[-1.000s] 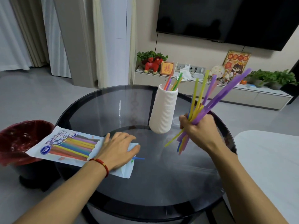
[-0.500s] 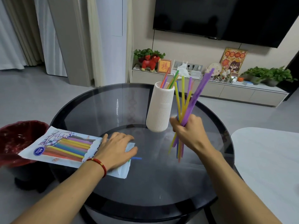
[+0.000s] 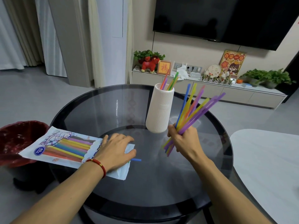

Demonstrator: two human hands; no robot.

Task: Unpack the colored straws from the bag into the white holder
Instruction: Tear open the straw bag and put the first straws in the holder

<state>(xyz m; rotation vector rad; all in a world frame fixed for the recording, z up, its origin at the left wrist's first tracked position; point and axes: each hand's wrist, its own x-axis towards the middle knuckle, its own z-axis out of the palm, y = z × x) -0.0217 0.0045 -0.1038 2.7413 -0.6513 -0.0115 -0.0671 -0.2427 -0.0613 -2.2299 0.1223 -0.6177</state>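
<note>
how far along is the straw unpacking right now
Done: a few colored straws already stand in the ribbed white holder. In hand: the right hand grips a fanned bunch of straws beside the holder, not yet in it. Left: the left hand presses the printed plastic bag, where straws remain, a blue straw tip poking out.

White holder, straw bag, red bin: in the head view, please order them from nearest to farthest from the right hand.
1. White holder, just left of the right hand.
2. Straw bag, further left under the left hand.
3. Red bin, off the table's left edge.
</note>
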